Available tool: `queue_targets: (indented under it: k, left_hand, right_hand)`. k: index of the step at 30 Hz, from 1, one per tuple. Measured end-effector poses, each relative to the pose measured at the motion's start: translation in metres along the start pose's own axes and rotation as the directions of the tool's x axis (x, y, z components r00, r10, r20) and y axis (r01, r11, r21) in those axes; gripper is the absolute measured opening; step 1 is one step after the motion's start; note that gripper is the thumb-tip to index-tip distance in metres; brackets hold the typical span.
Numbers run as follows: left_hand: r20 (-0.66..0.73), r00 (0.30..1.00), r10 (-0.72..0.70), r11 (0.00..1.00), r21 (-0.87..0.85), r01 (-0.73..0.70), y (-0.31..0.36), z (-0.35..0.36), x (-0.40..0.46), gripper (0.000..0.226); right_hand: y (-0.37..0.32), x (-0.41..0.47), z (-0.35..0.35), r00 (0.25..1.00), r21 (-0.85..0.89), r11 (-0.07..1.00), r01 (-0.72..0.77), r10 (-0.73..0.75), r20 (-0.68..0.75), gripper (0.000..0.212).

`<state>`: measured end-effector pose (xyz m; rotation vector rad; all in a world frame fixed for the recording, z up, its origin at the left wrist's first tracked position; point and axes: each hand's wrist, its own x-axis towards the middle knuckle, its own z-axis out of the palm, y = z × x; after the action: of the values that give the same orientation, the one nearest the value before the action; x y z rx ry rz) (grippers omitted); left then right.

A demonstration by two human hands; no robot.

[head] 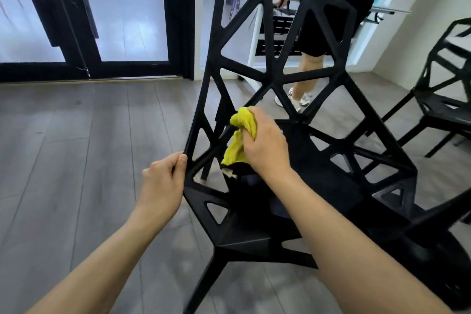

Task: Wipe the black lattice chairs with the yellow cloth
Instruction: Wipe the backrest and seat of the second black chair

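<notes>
Head view shows us standing over a black lattice chair [277, 79] with both our bare arms reaching down to it. Our left hand [163, 181] has its grip closed round the left edge of the chair, where the backrest frame meets the seat; the thumb lies along the near side of the bar and the fingers curl behind it. Our right hand [265, 140] has its grip bunched round the yellow cloth [240, 135], fingers curled over the top of it. We press the cloth against the lower left part of the backrest, just above the seat, and a loose fold hangs down below the hand toward the seat. The chair's open triangles let us see the grey wood floor [76, 148] through them.

A second black lattice chair [443, 99] stands to the right, well apart from our hands. Behind the backrest we see another person [331, 20] in dark shorts and white shoes, standing by a white frame with dark slats [277, 35]. Black-framed glass doors [122, 18] fill the far left, and a white wall [420, 41] runs along the right.
</notes>
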<state>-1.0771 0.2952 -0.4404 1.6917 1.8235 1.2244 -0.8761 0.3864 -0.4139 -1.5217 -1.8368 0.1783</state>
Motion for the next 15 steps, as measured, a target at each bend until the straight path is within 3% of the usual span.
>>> queue_targets:
  k: [1,4,7,10,15]
  left_hand:
    - [-0.002,1.0,-0.013,0.999,0.034,0.013,0.003,0.001,-0.002,0.036]
    - [-0.055,0.998,0.024,0.99,0.137,-0.017,0.012,0.004,-0.004,0.026]
    - [-0.109,0.944,0.31,0.893,0.373,-0.251,0.027,0.015,0.001,0.055]
    - [0.021,0.865,0.502,0.766,0.454,-0.455,0.048,0.052,0.011,0.058]
    - [0.327,0.907,0.266,0.702,0.58,-0.414,0.066,0.138,0.052,0.056]
  right_hand:
    - [0.018,0.012,-0.001,0.998,-0.12,0.991,-0.065,0.067,0.01,0.042]
    - [0.058,0.015,0.014,0.92,-0.378,0.919,-0.108,0.237,0.313,0.051]
    - [0.069,-0.004,0.028,0.902,-0.261,0.964,0.061,0.059,0.428,0.054]
    - [0.075,-0.009,0.032,0.88,-0.166,0.959,0.23,-0.132,0.457,0.054]
    - [0.111,0.027,0.025,0.957,-0.453,0.891,0.034,0.102,0.272,0.045]
